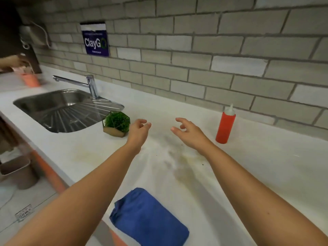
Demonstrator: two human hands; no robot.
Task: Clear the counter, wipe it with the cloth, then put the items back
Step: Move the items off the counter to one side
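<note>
Right now the blue cloth (149, 217) lies folded nearest you, at the front edge of the counter (257, 174), and neither hand touches it. Leave it there for the moment; clearing seems to come first.

Further out, your left hand (138, 130) and right hand (188, 132) hover apart over the middle of the counter, both empty, fingers loosely curled. Beneath and between them the white surface shows a patch of yellowish smears (177, 162) and dark specks, which the cloth will have to deal with later.

Just left of your left hand sits the small potted plant (116, 125), close to the corner of the sink (53, 99). To the right of your right hand, a little apart, the red squeeze bottle (225, 125) stands upright.

Each hand is well placed for its nearest item, so take one in each. Grip the bottle round its body, not the thin nozzle, and lift the plant by its base so that it rides level. Set both well clear of the dirty patch, perhaps at the far right.

At the far left another person's hand (13, 62) reaches by an orange cup (31, 79); keep out of its way.
</note>
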